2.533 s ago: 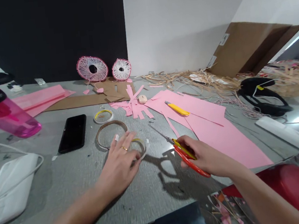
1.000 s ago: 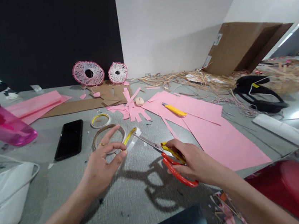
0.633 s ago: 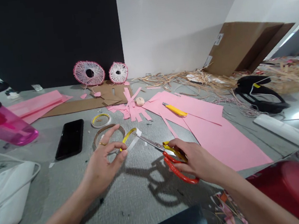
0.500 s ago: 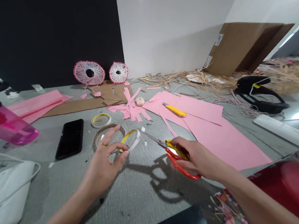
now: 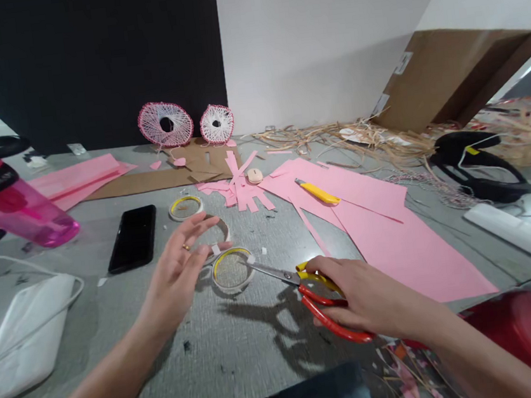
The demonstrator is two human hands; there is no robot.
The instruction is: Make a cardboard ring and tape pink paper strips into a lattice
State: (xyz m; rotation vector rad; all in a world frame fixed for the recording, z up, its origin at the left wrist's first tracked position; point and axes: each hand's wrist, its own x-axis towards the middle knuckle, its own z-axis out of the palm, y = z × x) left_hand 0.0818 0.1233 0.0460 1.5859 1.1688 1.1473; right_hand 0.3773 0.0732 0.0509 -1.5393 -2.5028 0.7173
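Right hand (image 5: 368, 299) grips one scissors (image 5: 298, 279) (one tape roll (image 5: 229, 270) at tips).

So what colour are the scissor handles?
The scissors have red-orange handles with yellow trim; head view.

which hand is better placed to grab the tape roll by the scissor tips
Left, probably: the left hand hovers open right beside the tape roll, while the right hand is gripping the scissors.

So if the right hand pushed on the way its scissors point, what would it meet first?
Most likely the tape roll: the scissors in the right hand point at its rim, tips almost touching; the left hand lies just beyond.
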